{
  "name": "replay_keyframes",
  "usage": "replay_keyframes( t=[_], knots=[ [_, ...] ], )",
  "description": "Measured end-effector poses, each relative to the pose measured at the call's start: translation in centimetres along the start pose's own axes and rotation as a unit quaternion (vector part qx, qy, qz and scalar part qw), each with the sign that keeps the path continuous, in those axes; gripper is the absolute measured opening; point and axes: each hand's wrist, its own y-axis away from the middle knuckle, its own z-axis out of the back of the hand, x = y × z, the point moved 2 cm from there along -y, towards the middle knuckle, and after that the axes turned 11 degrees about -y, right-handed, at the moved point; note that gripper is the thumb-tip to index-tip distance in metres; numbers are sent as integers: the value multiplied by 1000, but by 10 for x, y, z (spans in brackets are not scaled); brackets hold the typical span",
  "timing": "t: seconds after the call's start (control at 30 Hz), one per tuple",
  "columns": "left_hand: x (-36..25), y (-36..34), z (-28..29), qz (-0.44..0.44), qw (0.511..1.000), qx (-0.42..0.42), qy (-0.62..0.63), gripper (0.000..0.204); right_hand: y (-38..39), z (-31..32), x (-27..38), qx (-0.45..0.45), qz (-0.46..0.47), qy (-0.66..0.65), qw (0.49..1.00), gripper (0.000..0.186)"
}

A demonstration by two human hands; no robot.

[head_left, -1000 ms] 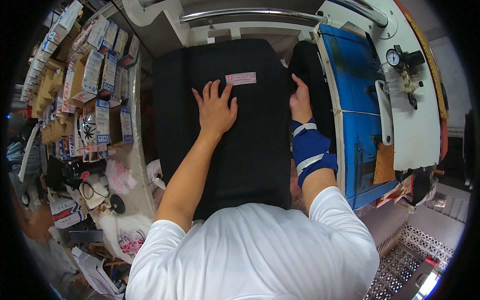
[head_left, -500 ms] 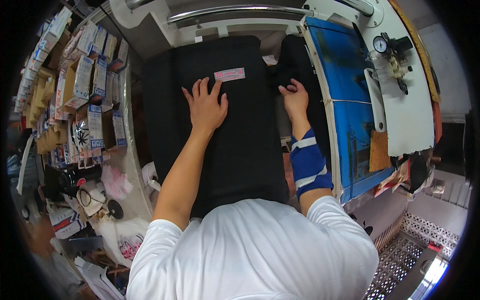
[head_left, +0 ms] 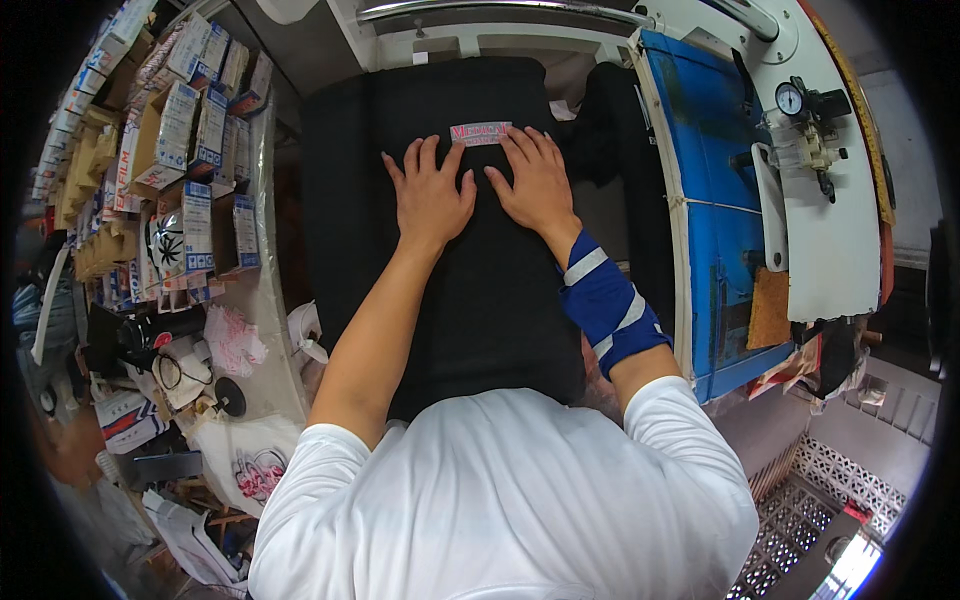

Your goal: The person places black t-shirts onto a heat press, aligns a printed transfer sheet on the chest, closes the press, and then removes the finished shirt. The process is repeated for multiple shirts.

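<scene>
A black fabric piece [head_left: 480,320] lies flat in front of me, with a small pale strip with pink-red lettering [head_left: 480,133] near its upper middle. My left hand [head_left: 432,195] is open, palm down on the cloth, fingertips around the strip's lower left corner. My right hand [head_left: 530,185] also rests open, thumb on the cloth below the strip and fingertips at its right end. A blue band with silvery stripes [head_left: 610,305] wraps my right forearm. More dark fabric [head_left: 645,250] hangs beside the flat piece on the right.
A white machine frame with a chrome bar [head_left: 500,12] spans the back. At right are a blue padded board [head_left: 715,230] and a pressure gauge [head_left: 788,98]. Cardboard boxes [head_left: 175,130] crowd the left shelf, with plastic bags [head_left: 235,345] and clutter lower down.
My right hand has left the right edge of the black fabric and moved left onto it, beside the lettered strip. My left hand stays near the strip.
</scene>
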Motion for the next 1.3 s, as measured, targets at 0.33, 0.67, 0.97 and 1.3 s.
replay_keyframes(
  t=[0.33, 0.67, 0.97, 1.3],
  knots=[
    [1, 1, -1, 3, 1000, 0, 3, 51, -2, -1, 2, -35, 6, -13, 999, 49],
    [7, -31, 25, 100, 986, 69, 111, 28, -34, 65, 7, -177, -32, -147, 973, 9],
    [33, 180, 100, -3, 995, 26, 99, 38, 229, 333, -18, -469, -123, 185, 855, 15],
    [19, 224, 94, -48, 999, 2, 8, 52, 260, 373, -97, -219, -242, 269, 906, 60]
  ],
)
